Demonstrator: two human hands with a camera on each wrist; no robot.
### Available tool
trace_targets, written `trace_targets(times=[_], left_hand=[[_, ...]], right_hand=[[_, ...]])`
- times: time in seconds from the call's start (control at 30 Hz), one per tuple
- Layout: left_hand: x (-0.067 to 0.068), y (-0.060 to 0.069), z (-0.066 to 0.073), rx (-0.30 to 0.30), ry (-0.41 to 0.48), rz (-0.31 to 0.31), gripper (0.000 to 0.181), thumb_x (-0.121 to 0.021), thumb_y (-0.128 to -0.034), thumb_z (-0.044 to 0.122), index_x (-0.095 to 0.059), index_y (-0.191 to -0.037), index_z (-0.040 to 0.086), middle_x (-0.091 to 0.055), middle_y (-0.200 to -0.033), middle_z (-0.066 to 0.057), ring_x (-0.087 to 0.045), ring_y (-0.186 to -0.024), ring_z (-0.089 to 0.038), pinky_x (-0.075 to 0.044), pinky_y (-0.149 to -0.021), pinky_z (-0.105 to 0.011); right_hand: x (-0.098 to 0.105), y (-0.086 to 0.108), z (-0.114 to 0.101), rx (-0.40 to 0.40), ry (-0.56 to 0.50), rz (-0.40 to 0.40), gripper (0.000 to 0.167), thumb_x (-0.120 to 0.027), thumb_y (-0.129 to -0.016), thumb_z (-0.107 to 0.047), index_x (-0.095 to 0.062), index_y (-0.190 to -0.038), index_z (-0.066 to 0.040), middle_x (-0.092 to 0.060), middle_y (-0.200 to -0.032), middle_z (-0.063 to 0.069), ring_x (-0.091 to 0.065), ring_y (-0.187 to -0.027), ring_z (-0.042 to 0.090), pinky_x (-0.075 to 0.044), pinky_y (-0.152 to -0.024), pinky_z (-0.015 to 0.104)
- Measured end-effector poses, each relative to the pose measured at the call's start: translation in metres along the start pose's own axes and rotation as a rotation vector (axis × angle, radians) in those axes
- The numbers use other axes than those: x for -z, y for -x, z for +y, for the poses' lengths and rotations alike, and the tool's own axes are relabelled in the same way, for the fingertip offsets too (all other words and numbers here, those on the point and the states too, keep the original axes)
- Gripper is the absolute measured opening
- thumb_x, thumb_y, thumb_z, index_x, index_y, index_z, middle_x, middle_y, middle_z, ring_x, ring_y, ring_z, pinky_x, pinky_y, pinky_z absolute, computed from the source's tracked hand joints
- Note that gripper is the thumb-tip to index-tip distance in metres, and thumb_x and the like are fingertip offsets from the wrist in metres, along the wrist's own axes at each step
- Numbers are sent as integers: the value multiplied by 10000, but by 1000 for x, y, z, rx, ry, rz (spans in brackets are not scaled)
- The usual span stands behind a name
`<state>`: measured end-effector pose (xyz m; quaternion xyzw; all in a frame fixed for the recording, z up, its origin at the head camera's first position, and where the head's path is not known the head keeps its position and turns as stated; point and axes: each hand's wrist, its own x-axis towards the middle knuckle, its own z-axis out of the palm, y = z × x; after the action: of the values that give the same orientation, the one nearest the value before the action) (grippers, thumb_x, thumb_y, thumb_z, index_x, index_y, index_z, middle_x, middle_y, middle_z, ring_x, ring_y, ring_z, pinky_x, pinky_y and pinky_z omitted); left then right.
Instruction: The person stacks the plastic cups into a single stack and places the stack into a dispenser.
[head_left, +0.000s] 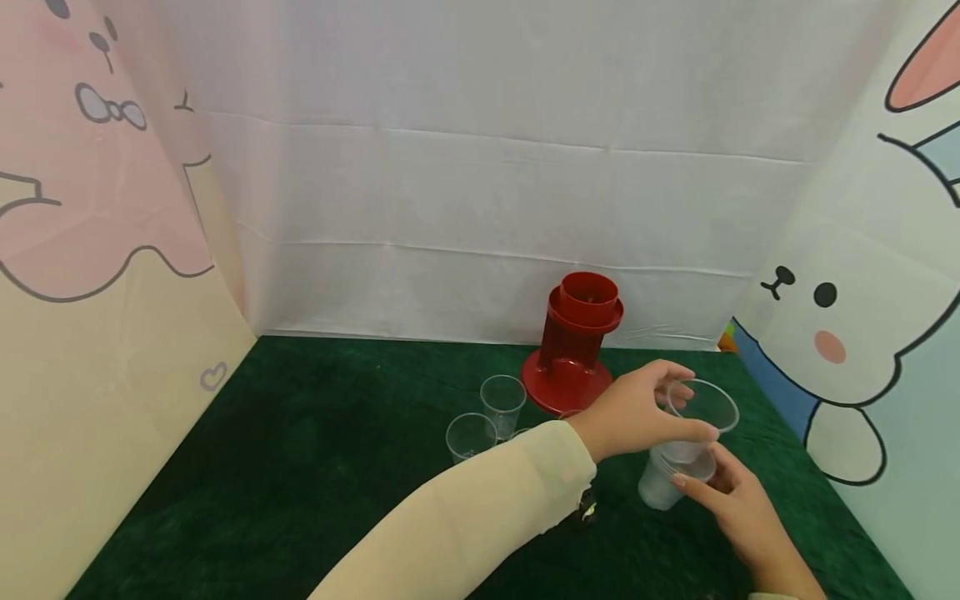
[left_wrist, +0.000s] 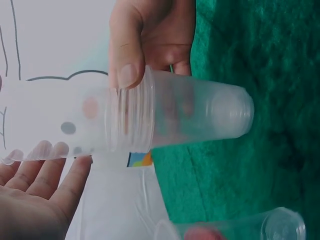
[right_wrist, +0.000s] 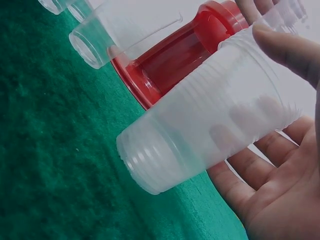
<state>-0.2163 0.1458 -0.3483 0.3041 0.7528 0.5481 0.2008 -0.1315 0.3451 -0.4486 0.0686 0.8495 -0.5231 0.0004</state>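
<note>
In the head view my right hand (head_left: pixel 742 508) grips a stack of nested clear plastic cups (head_left: pixel 660 487), thumb on the near side. The stack (right_wrist: pixel 200 110) tilts in the right wrist view, fingers behind it. Above it, my left hand (head_left: pixel 645 412) holds the upper clear cup (head_left: pixel 708 408) between thumb and fingers near its rim. In the left wrist view this cup (left_wrist: pixel 45 115) sits with its lower end inside the stack (left_wrist: pixel 200 110); how deep is hard to tell through the plastic. The left fingers (left_wrist: pixel 50 185) lie along its side.
A red plastic dispenser-like stand (head_left: pixel 573 346) with a round base stands behind the left hand. Several single clear cups, among them one cup (head_left: pixel 502 400) and another cup (head_left: pixel 471 435), stand left of it, partly hidden by the left sleeve (head_left: pixel 480 508). Green cloth (head_left: pixel 300 467) covers the table.
</note>
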Motion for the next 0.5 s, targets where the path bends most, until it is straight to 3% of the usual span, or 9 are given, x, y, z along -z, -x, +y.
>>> trace_targets(times=[0.3, 0.4, 0.5], left_hand=[[-9, 3, -11, 8, -36, -12, 577, -809, -897, 364, -548, -1409, 315, -647, -1265, 196, -571, -1120, 13, -545, -886, -279], [-11, 3, -15, 24, -32, -8, 577, -810, -896, 378, -548, -1407, 321, -641, -1282, 192, -571, -1158, -5, -544, -914, -297], [-14, 3, -18, 44, -27, -5, 579, -820, -891, 365, -552, -1404, 329, -634, -1310, 186, -570, -1185, -13, -538, -941, -300]], right_hand=[[0, -1, 4, 4, -18, 5, 751, -668, -1025, -325, -287, -1603, -35, -397, -1543, 228, -553, -1038, -60, -532, -808, 230], [0, -1, 5, 43, -45, 12, 702, -667, -1029, -284, -322, -1588, -40, -455, -1490, 127, -582, -1047, -36, -547, -810, 242], [0, -1, 5, 85, -76, 11, 661, -663, -1032, -237, -344, -1575, -37, -526, -1375, -64, -618, -1047, 4, -561, -805, 255]])
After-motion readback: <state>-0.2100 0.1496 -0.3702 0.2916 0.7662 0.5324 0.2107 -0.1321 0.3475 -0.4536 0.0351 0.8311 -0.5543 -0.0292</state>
